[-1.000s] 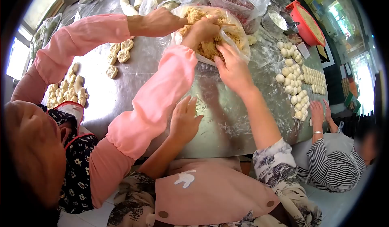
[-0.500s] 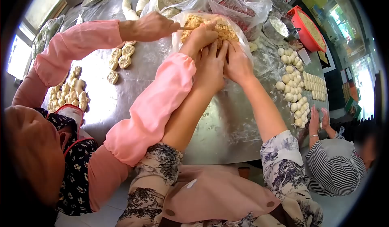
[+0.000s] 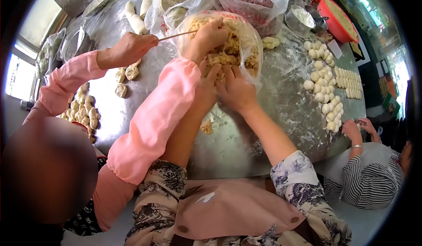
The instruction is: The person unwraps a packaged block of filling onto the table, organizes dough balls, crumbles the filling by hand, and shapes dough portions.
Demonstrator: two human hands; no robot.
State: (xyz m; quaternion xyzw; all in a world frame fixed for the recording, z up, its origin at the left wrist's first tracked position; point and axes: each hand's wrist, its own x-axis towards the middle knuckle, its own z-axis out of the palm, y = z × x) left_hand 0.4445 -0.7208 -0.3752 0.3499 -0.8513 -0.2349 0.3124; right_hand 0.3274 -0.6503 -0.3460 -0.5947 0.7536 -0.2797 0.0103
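A clear plastic bag (image 3: 181, 37) of crumbly yellow-brown filling (image 3: 226, 55) lies open on the metal table. At its near rim, my left hand (image 3: 206, 88) has its fingers curled on the bag, beside a bit of filling. My right hand (image 3: 236, 90) is next to it, fingers bent over the same edge; fingertips are partly hidden in plastic and filling. Across my left forearm reaches a co-worker's pink sleeve (image 3: 154, 110); that person's right hand (image 3: 210, 36) is at the filling, and their left hand (image 3: 132, 48) grips a thin stick (image 3: 178, 35).
White dough balls (image 3: 323, 83) and rows of small dough pieces (image 3: 348, 82) lie at right, near another person's hands (image 3: 354, 129). Shaped dough pieces (image 3: 83, 110) are at left. A red basin (image 3: 323, 2), a flour bowl (image 3: 301, 17) and a bag of reddish filling (image 3: 250, 2) stand behind.
My hands have come nearer and lower with the bag's near edge. The co-worker's stick has moved left out of the filling. A clump of filling now shows on the table.
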